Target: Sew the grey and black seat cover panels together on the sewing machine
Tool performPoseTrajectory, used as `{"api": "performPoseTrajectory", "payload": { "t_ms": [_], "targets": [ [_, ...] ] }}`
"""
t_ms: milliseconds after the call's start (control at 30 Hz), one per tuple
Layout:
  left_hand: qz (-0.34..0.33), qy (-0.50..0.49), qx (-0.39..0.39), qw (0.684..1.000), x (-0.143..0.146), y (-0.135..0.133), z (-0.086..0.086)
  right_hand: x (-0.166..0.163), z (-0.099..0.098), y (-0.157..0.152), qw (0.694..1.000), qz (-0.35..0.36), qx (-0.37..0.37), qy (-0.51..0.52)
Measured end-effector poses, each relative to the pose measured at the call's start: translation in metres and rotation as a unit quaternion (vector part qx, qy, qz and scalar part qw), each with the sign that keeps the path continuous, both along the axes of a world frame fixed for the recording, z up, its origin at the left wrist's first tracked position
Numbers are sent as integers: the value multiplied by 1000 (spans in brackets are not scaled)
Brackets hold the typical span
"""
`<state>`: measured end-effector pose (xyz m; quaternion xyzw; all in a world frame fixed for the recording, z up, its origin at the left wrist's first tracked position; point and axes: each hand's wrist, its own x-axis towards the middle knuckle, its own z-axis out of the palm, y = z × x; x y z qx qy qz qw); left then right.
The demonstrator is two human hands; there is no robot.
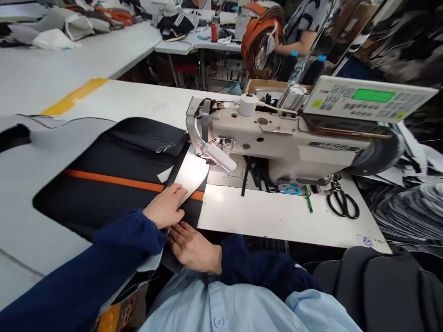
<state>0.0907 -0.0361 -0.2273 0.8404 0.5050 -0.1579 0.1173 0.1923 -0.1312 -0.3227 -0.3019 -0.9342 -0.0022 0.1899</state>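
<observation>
A black fabric panel (124, 152) with an orange stripe (114, 180) lies on the sewing table, its right end under the head of a beige industrial sewing machine (277, 143). A white fabric piece (190, 175) rests on top of the black panel near the needle. My left hand (166, 205) lies on the white piece at the table's front edge, fingers curled down on it. My right hand (194, 246) sits just below the table edge, palm up and fingers spread, under the hanging fabric. Both sleeves are dark blue.
Black scissors (341, 200) and a green pen (309, 200) lie on the white table (277, 216) right of the machine. The control panel (367, 99) with a green screen stands at the right. Another person works at the back right. Fabric piles lie at far right and on the back tables.
</observation>
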Motion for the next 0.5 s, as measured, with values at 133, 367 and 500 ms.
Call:
{"api": "performPoseTrajectory", "payload": {
  "t_ms": [133, 367, 500],
  "targets": [
    [-51, -10, 23, 998, 3, -10, -8, -1, 7, -4, 999, 17, -23, -19],
    [-154, -40, 20, 987, 6, -16, -32, 0, 23, -1, 992, 47, -76, -83],
    [-147, -47, 10, 988, 2, -19, -43, 0, 29, 0, 985, 62, -102, -123]
  ]
}}
